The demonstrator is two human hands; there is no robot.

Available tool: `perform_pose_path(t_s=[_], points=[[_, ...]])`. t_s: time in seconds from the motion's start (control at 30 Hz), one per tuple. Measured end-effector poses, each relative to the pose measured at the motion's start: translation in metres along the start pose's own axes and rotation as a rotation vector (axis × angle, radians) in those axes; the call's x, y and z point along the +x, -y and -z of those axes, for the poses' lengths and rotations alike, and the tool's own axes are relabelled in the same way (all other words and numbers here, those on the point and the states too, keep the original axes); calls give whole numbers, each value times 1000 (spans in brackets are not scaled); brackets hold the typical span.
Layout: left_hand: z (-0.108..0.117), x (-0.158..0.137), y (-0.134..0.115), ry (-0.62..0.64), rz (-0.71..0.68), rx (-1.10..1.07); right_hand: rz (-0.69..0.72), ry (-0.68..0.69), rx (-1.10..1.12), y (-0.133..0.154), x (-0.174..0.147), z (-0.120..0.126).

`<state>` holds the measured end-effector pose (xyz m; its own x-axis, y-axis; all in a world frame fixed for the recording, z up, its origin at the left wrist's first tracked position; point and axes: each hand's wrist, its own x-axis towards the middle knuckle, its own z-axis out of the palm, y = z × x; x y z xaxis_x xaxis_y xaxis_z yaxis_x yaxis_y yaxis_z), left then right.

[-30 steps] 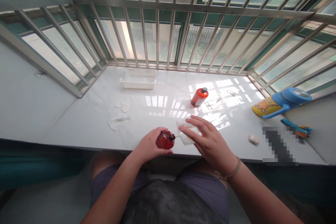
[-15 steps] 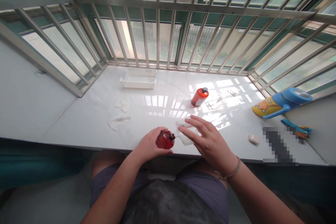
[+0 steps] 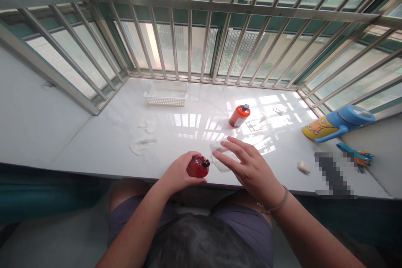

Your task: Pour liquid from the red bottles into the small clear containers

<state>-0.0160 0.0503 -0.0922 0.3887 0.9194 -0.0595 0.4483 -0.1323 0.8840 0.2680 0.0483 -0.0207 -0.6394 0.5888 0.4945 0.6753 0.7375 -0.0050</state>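
Note:
My left hand is wrapped round a small dark-red translucent bottle. The bottle is tipped to the right, and its uncapped neck points at a clear cup. Around the far and right side of that cup curve the fingers of my right hand; its thumb is hidden. The bottle's mouth is close to the cup's rim, and I cannot tell whether liquid is flowing. Beyond my right hand stands an orange-red bottle with a black cap.
A white perforated basket stands at the back left. Crumpled white tissue lies at left. To the right are a blue-and-yellow flask, a small whitish lump, a blue-orange tool and a blurred dark object. Metal bars close the back.

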Motion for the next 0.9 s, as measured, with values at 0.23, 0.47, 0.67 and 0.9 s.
perform_pose_path(t_s=[0.23,0.47,0.67,0.9], points=[[1,0,-1,-7,8,-7,4,4,-15,-1,2,3],[0,-1,1,-8,16,-2,22,3,-33,0,5,7],[0,-1,2,-7,15,2,46,-3,-53,0,7,8],[0,0,4,-4,9,-7,74,0,-74,0,10,11]])
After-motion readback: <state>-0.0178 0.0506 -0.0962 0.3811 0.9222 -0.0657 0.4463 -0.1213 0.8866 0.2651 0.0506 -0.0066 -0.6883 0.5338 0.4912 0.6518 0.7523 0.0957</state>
